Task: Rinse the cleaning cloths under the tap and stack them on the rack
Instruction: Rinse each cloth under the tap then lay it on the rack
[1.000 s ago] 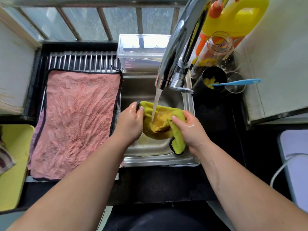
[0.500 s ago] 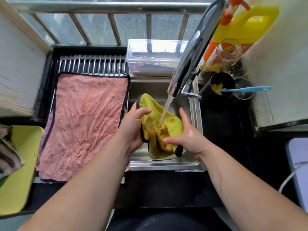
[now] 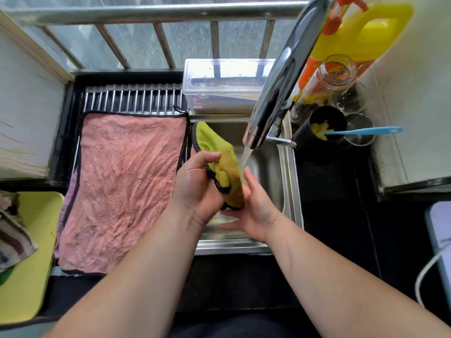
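The left hand [image 3: 195,181] grips the yellow-green cloth [image 3: 219,147], thumb curled over its bunched middle and fingers wrapped round the black-edged fold. The right hand [image 3: 256,206] lies against the cloth's lower end with its fingers [image 3: 247,173] straight and pointing up toward the water, thumb stretched out to the left beneath the cloth; how much of the cloth the palm covers cannot be told. The cloth hangs over the sink [image 3: 290,191], nearer its left edge, its upper end standing up above the left hand. A stream of water [image 3: 245,156] runs from the chrome tap [image 3: 280,76] and falls just beside the cloth's right side, meeting it near the right fingers.

Left of the sink, 1 pink cloth [image 3: 127,181] with dark edging lies spread flat on the metal rack [image 3: 131,98], covering all but the rack's far bars. At the sink's far edge sits a clear plastic box [image 3: 224,79].

On the dark counter [image 3: 336,215] right of the sink, near its far corner, stand a yellow jug [image 3: 366,32], a glass jar [image 3: 329,76], a black cup [image 3: 327,128] and a clear glass [image 3: 361,128], with a blue utensil [image 3: 366,131] lying across the cup and the glass. At the far left lies a yellow-green tray [image 3: 31,252] with a striped cloth [image 3: 12,240] on its left edge.
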